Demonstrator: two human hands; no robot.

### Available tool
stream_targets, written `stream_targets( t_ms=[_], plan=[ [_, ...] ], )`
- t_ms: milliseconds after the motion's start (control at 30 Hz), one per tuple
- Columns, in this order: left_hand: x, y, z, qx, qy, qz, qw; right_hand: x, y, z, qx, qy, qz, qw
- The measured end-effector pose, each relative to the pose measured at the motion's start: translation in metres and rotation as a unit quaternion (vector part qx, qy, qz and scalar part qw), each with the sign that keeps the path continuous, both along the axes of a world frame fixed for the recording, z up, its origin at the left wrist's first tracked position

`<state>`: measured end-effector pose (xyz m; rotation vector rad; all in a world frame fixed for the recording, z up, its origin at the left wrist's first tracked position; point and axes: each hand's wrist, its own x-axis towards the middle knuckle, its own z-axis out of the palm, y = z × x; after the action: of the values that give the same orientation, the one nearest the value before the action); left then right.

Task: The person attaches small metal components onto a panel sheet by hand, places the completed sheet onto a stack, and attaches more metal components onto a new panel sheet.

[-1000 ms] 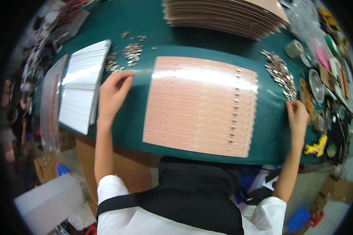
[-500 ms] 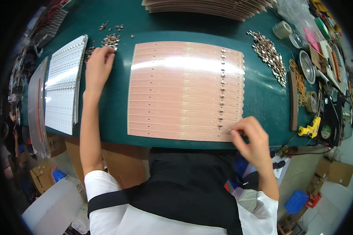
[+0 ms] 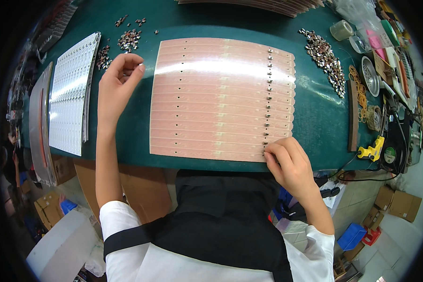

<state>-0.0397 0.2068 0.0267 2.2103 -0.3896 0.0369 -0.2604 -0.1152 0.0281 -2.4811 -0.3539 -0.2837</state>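
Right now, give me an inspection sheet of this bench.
Surface: green mat, partly covered.
Job's things: pink strips side by side; small metal clips in a column; loose clips at right.
Clutter: white strips, tape roll, rubber bands, yellow tool.
Hands: left hand pinches a clip by the small pile; right hand at the nearest strip's edge.
Cables: black cable.
Surroundings: cardboard boxes, blue bins.

Pale pink flat strips (image 3: 211, 103) with dotted holes lie on a dark green table mat (image 3: 314, 117); white ribbed sheets (image 3: 73, 94) beside
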Motion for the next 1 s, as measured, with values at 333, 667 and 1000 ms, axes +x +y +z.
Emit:
stream_targets(
  t_ms=[333,667,1000],
  plan=[
    [-0.053,-0.042,0.02,-0.152,0.177,-0.117,0.965,0.002,-0.006,0.005,-0.068,0.007,0.035,0.997],
    [-0.12,-0.094,0.027,-0.061,0.138,-0.255,0.955,0.048,-0.128,-0.003,-0.021,-0.046,-0.282,0.958],
    [-0.155,-0.137,-0.003,-0.055,0.028,-0.293,0.954,0.075,-0.164,-0.045,-0.089,-0.04,-0.366,0.925]
  ],
)
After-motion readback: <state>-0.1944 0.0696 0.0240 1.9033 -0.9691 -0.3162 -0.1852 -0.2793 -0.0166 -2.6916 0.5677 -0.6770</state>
